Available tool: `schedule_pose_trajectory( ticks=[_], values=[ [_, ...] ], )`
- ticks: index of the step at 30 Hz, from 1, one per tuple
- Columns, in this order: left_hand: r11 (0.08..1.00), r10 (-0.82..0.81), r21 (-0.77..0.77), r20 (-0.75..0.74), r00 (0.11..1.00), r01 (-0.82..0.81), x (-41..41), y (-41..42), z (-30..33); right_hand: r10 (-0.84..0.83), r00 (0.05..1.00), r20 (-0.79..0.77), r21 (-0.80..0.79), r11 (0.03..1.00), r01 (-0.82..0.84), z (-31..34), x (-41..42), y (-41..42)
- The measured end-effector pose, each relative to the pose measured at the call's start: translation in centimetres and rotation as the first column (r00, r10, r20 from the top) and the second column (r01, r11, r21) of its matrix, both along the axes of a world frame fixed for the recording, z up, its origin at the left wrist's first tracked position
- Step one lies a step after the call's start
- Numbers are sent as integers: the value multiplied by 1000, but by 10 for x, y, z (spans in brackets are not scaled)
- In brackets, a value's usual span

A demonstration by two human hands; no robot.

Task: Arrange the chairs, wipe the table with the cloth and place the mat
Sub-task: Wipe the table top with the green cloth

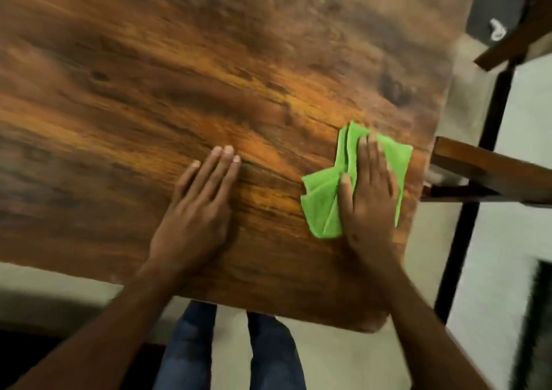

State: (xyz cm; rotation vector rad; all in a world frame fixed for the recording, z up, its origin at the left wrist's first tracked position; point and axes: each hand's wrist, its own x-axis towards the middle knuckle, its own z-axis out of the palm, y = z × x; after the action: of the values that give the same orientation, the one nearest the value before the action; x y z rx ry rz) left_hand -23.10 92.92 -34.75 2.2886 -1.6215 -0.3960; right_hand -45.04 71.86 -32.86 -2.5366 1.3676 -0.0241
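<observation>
Both flat: right hand (369,192) pressing green cloth (321,201) near right table (149,76) edge, unwiped wood leftward; left hand (200,201) empty

Dim warm light, soft glare on table (209,61), edges perhaps motion-blurred

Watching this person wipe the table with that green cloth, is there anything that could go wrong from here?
The green cloth lies bunched near the table's right edge under the flat right hand, so a wide stroke might push it off. A wooden chair stands close beside that edge; the hand could knock it. The left hand presses flat on the wood, so its patch may go unwiped.
</observation>
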Motion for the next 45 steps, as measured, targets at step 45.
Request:
schedule_pose_trajectory(
  ticks=[45],
  values=[
    [952,298,-76,-2,955,-297,-238,-79,-7,220,975,24,-104,971,-216,-21,-69,-111]
  ],
)
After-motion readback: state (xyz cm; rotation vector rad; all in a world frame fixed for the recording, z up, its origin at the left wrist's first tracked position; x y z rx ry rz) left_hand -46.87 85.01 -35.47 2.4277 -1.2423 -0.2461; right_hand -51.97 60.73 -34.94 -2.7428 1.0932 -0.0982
